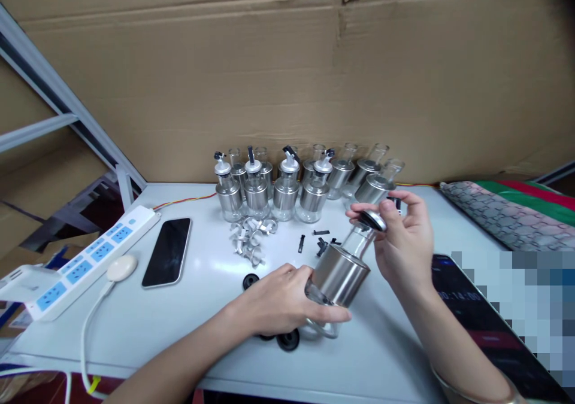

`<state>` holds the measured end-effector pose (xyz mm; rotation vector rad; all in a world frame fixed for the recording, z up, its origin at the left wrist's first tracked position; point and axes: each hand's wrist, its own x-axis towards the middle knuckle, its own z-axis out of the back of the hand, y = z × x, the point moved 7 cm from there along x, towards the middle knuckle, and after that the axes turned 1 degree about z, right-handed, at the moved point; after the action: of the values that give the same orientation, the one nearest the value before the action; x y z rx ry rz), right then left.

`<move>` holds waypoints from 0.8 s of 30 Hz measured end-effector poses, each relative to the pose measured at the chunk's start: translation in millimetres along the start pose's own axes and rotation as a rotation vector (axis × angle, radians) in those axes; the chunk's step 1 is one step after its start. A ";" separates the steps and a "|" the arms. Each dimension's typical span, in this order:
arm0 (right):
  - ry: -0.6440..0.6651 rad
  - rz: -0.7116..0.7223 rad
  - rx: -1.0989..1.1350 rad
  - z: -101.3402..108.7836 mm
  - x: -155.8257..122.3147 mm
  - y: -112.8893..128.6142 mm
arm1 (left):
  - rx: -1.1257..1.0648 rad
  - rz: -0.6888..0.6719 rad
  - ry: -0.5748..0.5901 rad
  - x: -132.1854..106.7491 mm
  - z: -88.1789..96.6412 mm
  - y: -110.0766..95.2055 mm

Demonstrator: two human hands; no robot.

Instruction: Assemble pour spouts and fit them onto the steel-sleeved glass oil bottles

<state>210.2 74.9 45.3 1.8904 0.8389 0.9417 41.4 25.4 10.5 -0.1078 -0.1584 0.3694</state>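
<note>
My left hand [287, 299] is closed around the lower part of a glass bottle [341, 272] with a metal sleeve, tilted with its neck toward the upper right. At its mouth sits a silver cap with a black part [372, 219], pinched by my right hand [406, 242]. How far the cap is seated on the neck I cannot tell. Black round rings [288, 339] lie beneath and beside my left forearm, partly covered by it. Another black ring [251, 281] rests just above my left wrist. Small black levers [321, 246] are scattered behind the held bottle.
Several bottles [286, 197] with white pourer tops stand in a row, with open-necked bottles [341, 173] behind and to the right. White pourer pieces [251, 236] lie in front. A phone [167, 252] and power strip [96, 260] are left; another phone [476, 314] lies right.
</note>
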 end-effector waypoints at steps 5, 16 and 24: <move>0.065 -0.035 0.026 -10.0 -7.5 -6.1 | 0.047 -0.021 -0.004 -2.2 -4.3 0.7; 0.302 -0.520 0.317 -42.7 -35.4 -27.8 | 0.017 -0.005 -0.099 -2.4 -3.1 2.4; 0.197 -0.500 0.418 -38.8 -35.8 -22.3 | -0.029 -0.007 -0.110 -0.9 -8.5 1.8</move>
<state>155.4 69.7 29.4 1.8010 1.6403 0.6768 41.4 26.1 1.8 -0.1156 -0.2729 0.3662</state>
